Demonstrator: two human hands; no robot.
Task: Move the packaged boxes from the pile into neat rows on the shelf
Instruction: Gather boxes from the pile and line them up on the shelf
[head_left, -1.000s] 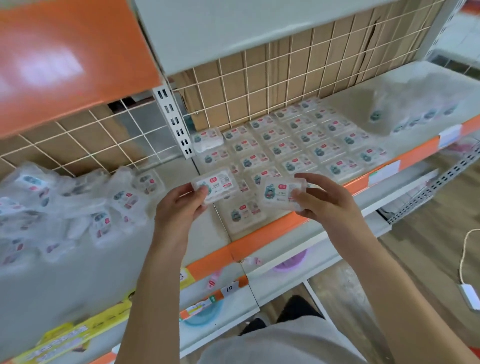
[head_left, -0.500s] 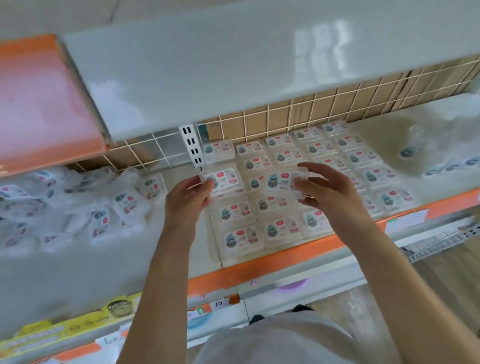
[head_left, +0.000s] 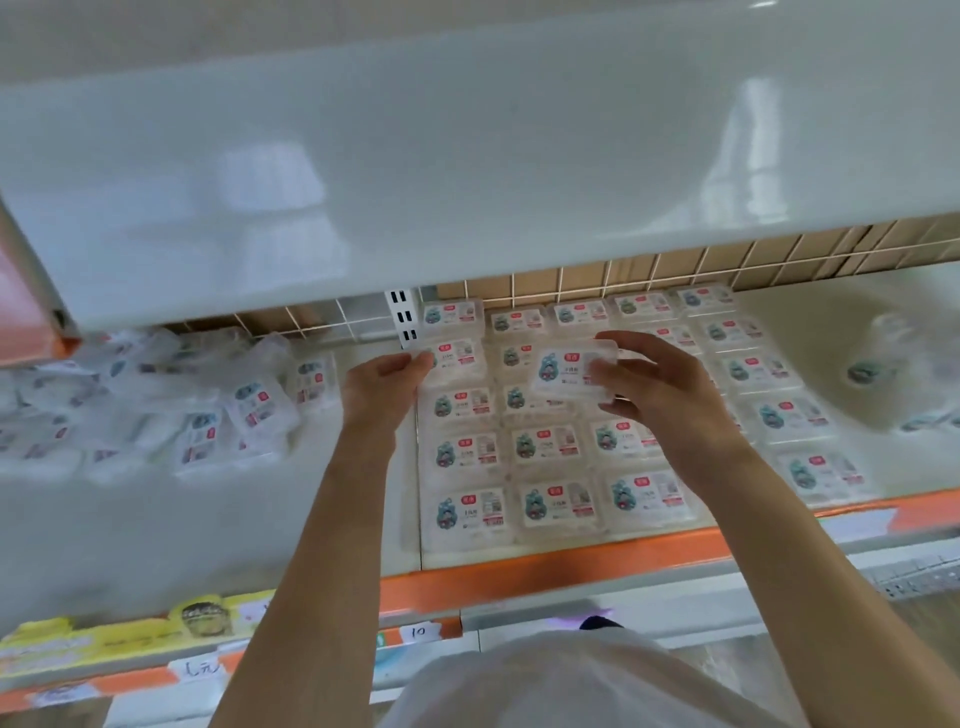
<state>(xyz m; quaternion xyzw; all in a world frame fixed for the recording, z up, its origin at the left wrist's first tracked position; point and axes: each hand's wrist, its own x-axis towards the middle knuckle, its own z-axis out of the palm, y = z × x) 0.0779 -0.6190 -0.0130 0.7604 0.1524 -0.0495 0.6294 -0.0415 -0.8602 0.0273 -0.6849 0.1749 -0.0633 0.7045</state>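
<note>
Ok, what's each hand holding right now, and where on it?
Right hand grips a box by its right end. Left hand pinches another box at its left edge.

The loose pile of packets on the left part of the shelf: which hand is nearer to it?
Left. The left hand is just right of the pile, at a box in the rows; the right hand holds a box farther right over the rows.

Shop aisle, metal shelving (head_left: 467, 156), handwritten price tags (head_left: 418, 632)
</note>
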